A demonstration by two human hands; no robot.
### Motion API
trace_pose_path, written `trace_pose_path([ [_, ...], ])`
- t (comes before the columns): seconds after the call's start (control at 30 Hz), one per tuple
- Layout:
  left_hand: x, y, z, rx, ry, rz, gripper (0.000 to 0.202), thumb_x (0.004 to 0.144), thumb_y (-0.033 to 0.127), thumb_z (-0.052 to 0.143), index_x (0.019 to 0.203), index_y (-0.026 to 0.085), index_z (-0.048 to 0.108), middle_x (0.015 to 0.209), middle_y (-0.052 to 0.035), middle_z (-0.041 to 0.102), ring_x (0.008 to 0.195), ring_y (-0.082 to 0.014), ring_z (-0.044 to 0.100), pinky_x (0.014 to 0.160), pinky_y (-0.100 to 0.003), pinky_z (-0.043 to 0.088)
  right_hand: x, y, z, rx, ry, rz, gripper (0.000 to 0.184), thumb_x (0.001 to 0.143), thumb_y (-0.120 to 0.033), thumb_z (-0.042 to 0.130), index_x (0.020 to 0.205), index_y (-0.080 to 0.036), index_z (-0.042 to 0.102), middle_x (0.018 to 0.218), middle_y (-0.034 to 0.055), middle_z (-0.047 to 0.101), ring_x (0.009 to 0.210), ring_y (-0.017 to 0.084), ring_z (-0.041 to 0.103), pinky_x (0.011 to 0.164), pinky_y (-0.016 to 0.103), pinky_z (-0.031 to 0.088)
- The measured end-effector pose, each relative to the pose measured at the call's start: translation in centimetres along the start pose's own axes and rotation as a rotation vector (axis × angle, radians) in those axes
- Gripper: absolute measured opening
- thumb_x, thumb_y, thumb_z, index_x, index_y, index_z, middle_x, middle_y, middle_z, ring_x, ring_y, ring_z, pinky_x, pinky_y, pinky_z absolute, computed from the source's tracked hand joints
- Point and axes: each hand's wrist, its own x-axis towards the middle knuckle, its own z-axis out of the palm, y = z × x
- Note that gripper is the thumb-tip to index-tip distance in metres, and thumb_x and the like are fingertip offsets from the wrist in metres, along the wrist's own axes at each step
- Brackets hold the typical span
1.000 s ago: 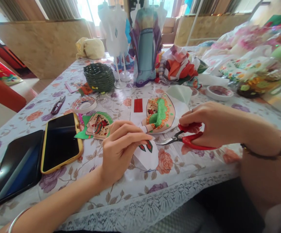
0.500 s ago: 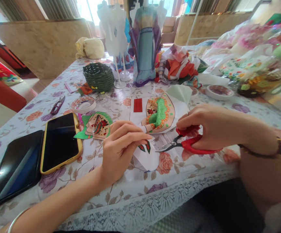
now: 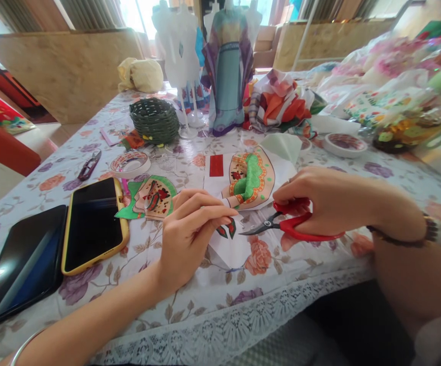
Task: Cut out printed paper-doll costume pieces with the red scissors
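Between its thumb and fingers, my left hand (image 3: 192, 236) pinches a white piece of paper (image 3: 233, 251) printed with small red and dark green shapes. My right hand (image 3: 315, 203) grips red-handled scissors (image 3: 294, 223), their dark blades pointing left at the paper's edge. The blades look closed or almost closed. Beyond both hands lies a white sheet with a coloured green and orange drawing (image 3: 256, 178) and a red rectangle (image 3: 216, 165). A cut-out paper piece (image 3: 154, 198) with a green border rests left of my left hand, its right end partly covered by my fingers.
Two phones lie at the left, a black one (image 3: 24, 259) and one in a yellow case (image 3: 94, 223). Behind them are purple-handled snips (image 3: 90, 166), a tape roll (image 3: 131, 162) and a dark woven basket (image 3: 154, 121). Small dress forms (image 3: 182, 51) and bundled fabric (image 3: 281, 104) stand farther back.
My right hand and the scissors have shifted slightly left, and the blades have come closer together beside the paper. My left hand has stayed almost still.
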Motion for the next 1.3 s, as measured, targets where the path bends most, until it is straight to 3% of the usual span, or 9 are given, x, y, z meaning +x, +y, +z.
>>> trace_pose_path([
  [0.53,0.0,0.0,0.0,-0.003,0.009,-0.015,0.019,0.089,0.008,0.064,0.092,0.025,0.072,0.082,0.0007,0.071,0.085,-0.0159,0.058,0.080,-0.035,0.048,0.0,0.5,0.8,0.191,0.040,-0.100,0.039,0.073,-0.022,0.061,0.055,-0.022,0.026,0.050,-0.0076,0.024,0.048,0.011,0.019,0.044,0.028,0.021],
  [0.73,0.1,-0.1,0.0,-0.022,0.004,-0.033,0.016,0.089,0.009,0.064,0.091,0.022,0.072,0.084,-0.0005,0.072,0.086,-0.0154,0.058,0.081,-0.034,0.048,-0.1,0.5,1.2,0.248,0.016,-0.100,0.036,0.072,-0.018,0.057,0.054,-0.022,0.026,0.048,-0.0077,0.027,0.046,0.010,0.022,0.043,0.028,0.021],
  [1.07,0.0,0.1,-0.2,0.001,-0.008,-0.069,0.020,0.090,0.011,0.063,0.098,0.026,0.072,0.084,0.0002,0.071,0.088,-0.0171,0.058,0.083,-0.036,0.048,-0.6,0.6,2.9,0.191,0.042,-0.004,0.029,0.073,-0.025,0.053,0.056,-0.023,0.030,0.047,-0.0062,0.036,0.043,0.010,0.028,0.044,0.026,0.023],
  [1.3,0.2,0.4,-0.4,0.029,-0.051,-0.037,0.013,0.085,0.031,0.070,0.096,0.024,0.072,0.087,-0.0022,0.070,0.088,-0.0183,0.059,0.081,-0.036,0.050,-0.9,0.6,4.1,0.173,0.065,0.056,0.030,0.074,-0.031,0.057,0.056,-0.022,0.034,0.045,-0.0052,0.037,0.041,0.010,0.025,0.042,0.025,0.020],
])
